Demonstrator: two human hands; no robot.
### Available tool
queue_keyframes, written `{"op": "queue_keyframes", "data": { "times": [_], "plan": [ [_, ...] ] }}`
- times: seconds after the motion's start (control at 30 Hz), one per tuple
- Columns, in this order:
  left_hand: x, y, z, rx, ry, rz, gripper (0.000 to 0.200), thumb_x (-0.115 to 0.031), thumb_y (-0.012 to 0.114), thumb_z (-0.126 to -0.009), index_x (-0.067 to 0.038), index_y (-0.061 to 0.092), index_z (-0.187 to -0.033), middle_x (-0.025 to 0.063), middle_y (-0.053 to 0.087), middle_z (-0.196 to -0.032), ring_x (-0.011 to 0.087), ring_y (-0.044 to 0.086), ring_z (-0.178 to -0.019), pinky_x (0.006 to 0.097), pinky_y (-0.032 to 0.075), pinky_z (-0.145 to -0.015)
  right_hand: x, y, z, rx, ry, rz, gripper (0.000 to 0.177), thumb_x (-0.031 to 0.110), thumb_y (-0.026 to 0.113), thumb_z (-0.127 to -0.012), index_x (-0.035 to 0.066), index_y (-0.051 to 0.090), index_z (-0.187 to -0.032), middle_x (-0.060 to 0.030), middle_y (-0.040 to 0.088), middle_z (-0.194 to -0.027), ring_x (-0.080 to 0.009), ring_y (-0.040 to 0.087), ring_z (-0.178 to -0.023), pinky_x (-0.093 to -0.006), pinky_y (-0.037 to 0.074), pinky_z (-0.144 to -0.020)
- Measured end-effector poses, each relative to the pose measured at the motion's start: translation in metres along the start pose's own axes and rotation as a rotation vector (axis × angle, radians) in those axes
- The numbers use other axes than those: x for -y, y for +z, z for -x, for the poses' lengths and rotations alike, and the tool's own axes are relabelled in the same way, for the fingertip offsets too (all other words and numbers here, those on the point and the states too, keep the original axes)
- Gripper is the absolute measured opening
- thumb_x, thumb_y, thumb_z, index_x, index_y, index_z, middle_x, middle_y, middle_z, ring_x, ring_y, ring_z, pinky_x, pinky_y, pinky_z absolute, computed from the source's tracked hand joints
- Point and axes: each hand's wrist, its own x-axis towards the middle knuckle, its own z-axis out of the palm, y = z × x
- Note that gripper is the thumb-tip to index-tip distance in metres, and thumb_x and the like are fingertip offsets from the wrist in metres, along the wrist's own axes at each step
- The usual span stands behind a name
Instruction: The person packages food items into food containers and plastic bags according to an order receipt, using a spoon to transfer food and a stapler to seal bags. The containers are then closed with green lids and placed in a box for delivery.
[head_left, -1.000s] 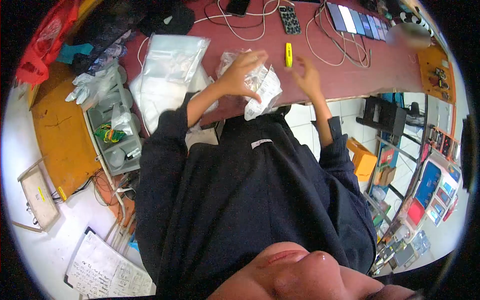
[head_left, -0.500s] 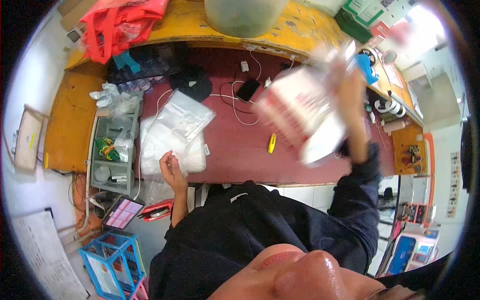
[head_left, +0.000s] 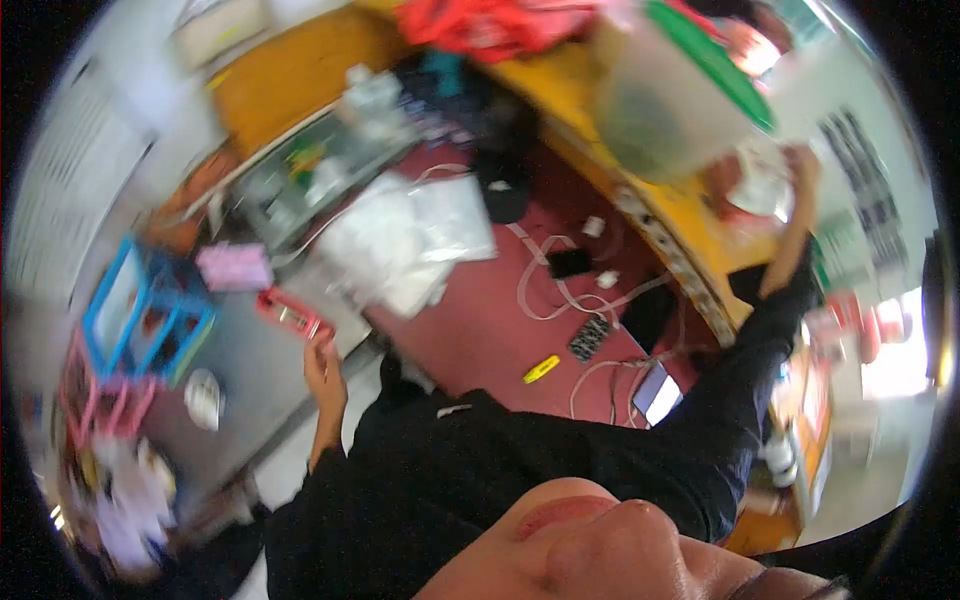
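Low on the left, my left hand [head_left: 322, 368] has its fingers closed at the near end of a red tool with a metal part [head_left: 292, 314], whose exact kind I cannot make out. Far to the upper right, my right hand [head_left: 803, 172] is at the edge of a clear plastic-wrapped package, white and red [head_left: 762, 188], on the yellow shelf [head_left: 690, 222]. Blur hides its fingertips. Clear plastic bags [head_left: 455, 218] lie over a white stack [head_left: 375, 240] on the dark red desk [head_left: 480, 335].
A grey divided tray [head_left: 270, 205] borders the bags. On the desk lie a yellow highlighter [head_left: 541, 369], a black phone [head_left: 570, 263], a patterned dark item [head_left: 589, 338] and white cables. A green-lidded tub [head_left: 660, 110] stands beside the package; a blue frame basket [head_left: 145, 315] sits left.
My view has turned to the left. My right hand has carried the package from above the desk up to the shelf. My left hand has moved from beside the white stack to the red tool.
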Motion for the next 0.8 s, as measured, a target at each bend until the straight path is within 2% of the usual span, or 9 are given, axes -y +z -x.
{"op": "queue_keyframes", "data": {
  "times": [0.03, 0.2, 0.3, 0.4, 0.47, 0.5, 0.7, 0.77, 0.8],
  "plan": [
    [0.002, -0.016, 0.006, -0.021, -0.024, -0.028, 0.026, -0.018, 0.052, -0.092, -0.004, 0.054, -0.113, 0.0026, 0.058, -0.097, 0.0067, 0.051, -0.077, 0.0206, 0.043, -0.063, -0.004, 0.017, -0.006, -0.184, -0.278, 0.181, 0.022, 0.023, 0.061, -0.084, 0.004, 0.063, -0.092, -0.0133, 0.064, -0.083, -0.0249, 0.060, -0.074, -0.0373, 0.049, -0.066],
    [0.061, -0.101, 0.025, -0.242, -0.029, -0.200, 0.023, -0.016, 0.059, -0.088, -0.007, 0.056, -0.109, -0.0003, 0.056, -0.094, 0.0071, 0.049, -0.075, 0.0226, 0.043, -0.065, 0.100, -0.021, 0.080, -0.509, 0.058, -0.568, 0.019, 0.019, 0.062, -0.083, 0.003, 0.063, -0.093, -0.0132, 0.064, -0.085, -0.0237, 0.061, -0.076, -0.0356, 0.049, -0.068],
    [0.060, -0.152, 0.043, -0.417, -0.158, -0.327, 0.025, -0.017, 0.061, -0.087, -0.007, 0.056, -0.110, 0.0004, 0.055, -0.092, 0.0084, 0.048, -0.075, 0.0233, 0.043, -0.065, 0.213, -0.102, 0.171, -0.888, -0.006, -0.698, 0.018, 0.016, 0.062, -0.083, 0.002, 0.062, -0.094, -0.0131, 0.064, -0.086, -0.0230, 0.061, -0.078, -0.0346, 0.050, -0.069],
    [0.125, -0.225, 0.049, -0.824, -0.160, -0.470, 0.034, -0.023, 0.063, -0.086, -0.002, 0.055, -0.111, 0.0076, 0.056, -0.103, 0.0144, 0.050, -0.084, 0.0275, 0.041, -0.072, 0.320, -0.141, 0.244, -0.944, -0.176, -0.826, 0.017, 0.014, 0.063, -0.083, 0.001, 0.061, -0.094, -0.0130, 0.064, -0.088, -0.0222, 0.061, -0.079, -0.0336, 0.050, -0.070],
    [0.164, -0.302, 0.048, -1.298, -0.329, -0.233, 0.040, -0.025, 0.064, -0.084, 0.000, 0.052, -0.113, 0.0114, 0.055, -0.108, 0.0189, 0.051, -0.092, 0.0304, 0.042, -0.078, 0.387, -0.139, 0.287, -0.846, -0.281, -0.969, 0.017, 0.012, 0.063, -0.083, 0.001, 0.061, -0.095, -0.0130, 0.064, -0.089, -0.0218, 0.061, -0.080, -0.0329, 0.050, -0.071],
    [0.171, -0.331, 0.043, -1.302, -0.332, -0.242, 0.040, -0.025, 0.064, -0.084, 0.000, 0.052, -0.113, 0.0114, 0.055, -0.108, 0.0189, 0.051, -0.092, 0.0304, 0.042, -0.078, 0.422, -0.136, 0.305, -0.756, -0.344, -1.029, 0.016, 0.011, 0.064, -0.083, 0.001, 0.061, -0.095, -0.0130, 0.064, -0.089, -0.0215, 0.061, -0.081, -0.0326, 0.051, -0.072],
    [0.215, -0.423, -0.046, -0.876, -0.150, -0.555, 0.057, -0.029, 0.070, -0.079, 0.004, 0.048, -0.121, 0.0189, 0.055, -0.114, 0.0276, 0.052, -0.106, 0.0361, 0.040, -0.092, 0.652, -0.098, 0.378, 0.119, -0.310, -1.379, 0.025, 0.003, 0.066, -0.081, 0.000, 0.058, -0.104, -0.0095, 0.062, -0.097, -0.0182, 0.059, -0.090, -0.0287, 0.048, -0.083],
    [0.201, -0.414, -0.073, -0.344, -0.110, -0.662, 0.066, -0.032, 0.073, -0.075, 0.004, 0.046, -0.124, 0.0192, 0.056, -0.114, 0.0291, 0.054, -0.106, 0.0382, 0.040, -0.093, 0.697, -0.105, 0.397, 0.336, -0.371, -1.334, 0.025, 0.003, 0.063, -0.081, 0.002, 0.058, -0.106, -0.0083, 0.061, -0.100, -0.0177, 0.058, -0.094, -0.0295, 0.046, -0.085],
    [0.220, -0.411, -0.081, -0.348, -0.070, -0.643, 0.066, -0.031, 0.074, -0.074, 0.003, 0.047, -0.124, 0.0189, 0.057, -0.113, 0.0292, 0.055, -0.104, 0.0388, 0.041, -0.092, 0.716, -0.108, 0.407, 0.412, -0.451, -1.255, 0.020, 0.005, 0.062, -0.082, 0.002, 0.060, -0.102, -0.0082, 0.062, -0.098, -0.0156, 0.059, -0.090, -0.0282, 0.047, -0.082]
  ]
}}
